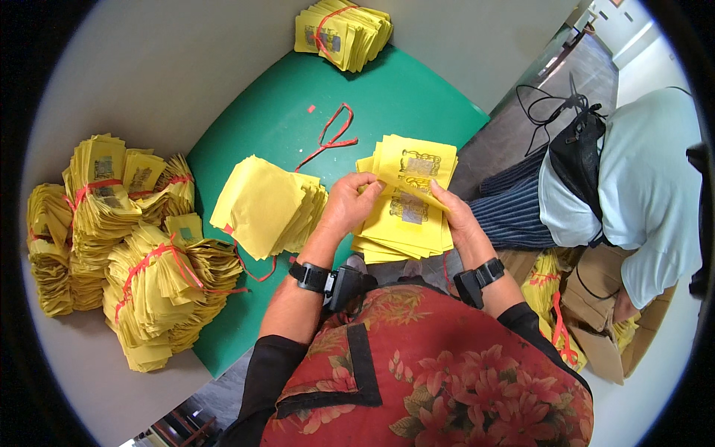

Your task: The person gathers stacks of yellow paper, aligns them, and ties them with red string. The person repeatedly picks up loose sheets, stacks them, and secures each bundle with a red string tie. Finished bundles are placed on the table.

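Note:
A stack of yellow printed paper sheets (406, 238) lies at the green table's near right edge, in front of me. My left hand (350, 203) pinches the left edge of the top sheet between thumb and fingers. My right hand (458, 217) holds the right side, its thumb on the paper and its fingers partly hidden beneath. The sheet's middle is lifted and bent, showing dark print and silvery patches. Left of my left hand, apart from the held stack, sits a fanned pile of plain-faced yellow paper (261, 201).
Several tied bundles of yellow paper (153, 290) crowd the left side. Another bundle (342, 33) stands at the far edge. A loose red ribbon (328, 141) lies on the green table top (279, 97). At right, a person (648, 164) reaches into a cardboard box (599, 346).

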The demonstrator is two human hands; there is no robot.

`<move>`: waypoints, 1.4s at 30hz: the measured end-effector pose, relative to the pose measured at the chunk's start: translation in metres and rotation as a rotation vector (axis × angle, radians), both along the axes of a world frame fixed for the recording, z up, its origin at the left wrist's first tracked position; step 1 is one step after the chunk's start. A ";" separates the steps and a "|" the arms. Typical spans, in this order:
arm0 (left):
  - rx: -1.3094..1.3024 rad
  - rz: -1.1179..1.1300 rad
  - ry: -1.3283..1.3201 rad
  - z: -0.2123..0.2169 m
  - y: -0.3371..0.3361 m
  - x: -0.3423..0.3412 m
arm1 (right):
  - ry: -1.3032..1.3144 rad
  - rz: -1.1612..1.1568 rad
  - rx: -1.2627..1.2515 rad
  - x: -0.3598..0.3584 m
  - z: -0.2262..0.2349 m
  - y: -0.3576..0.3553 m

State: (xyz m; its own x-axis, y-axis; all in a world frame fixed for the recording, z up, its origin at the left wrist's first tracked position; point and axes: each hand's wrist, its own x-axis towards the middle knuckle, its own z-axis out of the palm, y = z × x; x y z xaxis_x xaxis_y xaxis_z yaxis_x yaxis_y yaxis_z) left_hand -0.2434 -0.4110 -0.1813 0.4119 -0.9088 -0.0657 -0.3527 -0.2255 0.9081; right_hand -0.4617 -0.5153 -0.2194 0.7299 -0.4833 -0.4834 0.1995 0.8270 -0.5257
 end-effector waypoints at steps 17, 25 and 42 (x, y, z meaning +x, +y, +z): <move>-0.011 0.047 0.212 0.002 -0.010 -0.004 | 0.003 -0.059 -0.120 -0.003 -0.009 0.006; -0.005 -0.010 0.523 0.035 0.004 -0.011 | -0.182 -0.087 0.108 -0.020 -0.012 0.003; -0.028 -0.082 0.366 0.047 0.002 -0.024 | -0.274 -0.064 0.149 -0.029 0.003 0.015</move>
